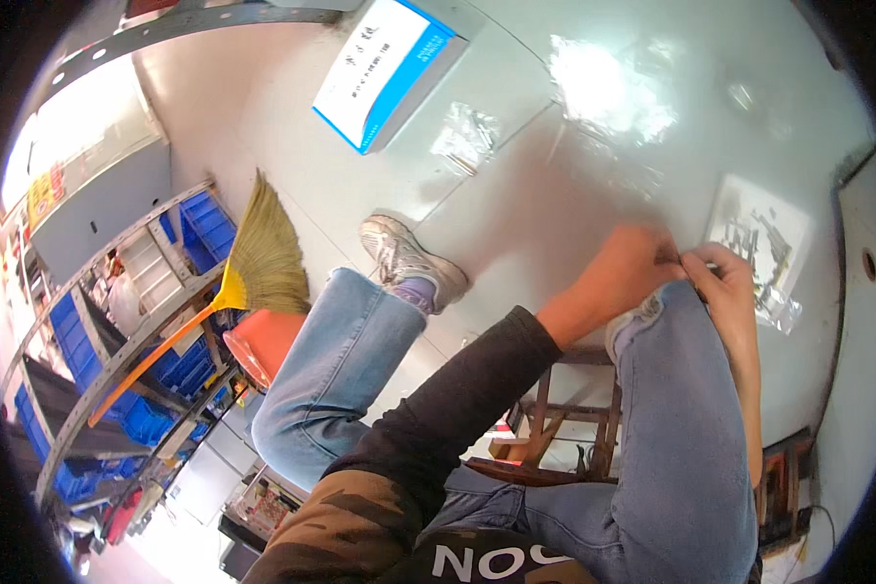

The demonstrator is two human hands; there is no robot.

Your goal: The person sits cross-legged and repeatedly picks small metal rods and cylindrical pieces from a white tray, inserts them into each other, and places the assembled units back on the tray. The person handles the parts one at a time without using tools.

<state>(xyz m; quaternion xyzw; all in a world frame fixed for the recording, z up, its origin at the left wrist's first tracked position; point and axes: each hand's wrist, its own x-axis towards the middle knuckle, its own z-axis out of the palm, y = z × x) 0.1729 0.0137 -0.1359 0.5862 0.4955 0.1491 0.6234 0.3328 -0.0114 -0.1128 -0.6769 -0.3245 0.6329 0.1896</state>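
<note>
My left hand (638, 261), at the end of a dark sleeve, is closed in a pinch just beyond my right knee. Against its fingertips, my right hand (730, 282) is closed too, with its thumb and forefinger bent together. Whatever lies between the fingers is too small to make out. Near my right hand, a white tray or sheet (796, 226) lies on the floor with several small dark and silvery parts (757, 241) on it. A clear plastic bag (781, 311) lies at its near edge.
A white-and-blue box (384, 73) and clear plastic bags (465, 136) lie on the floor ahead. Shiny plastic wrap (613, 92) is farther right. At left stand a broom (268, 258), a red bucket (263, 341) and shelving with blue bins (206, 226). A wooden stool (565, 414) is beneath me.
</note>
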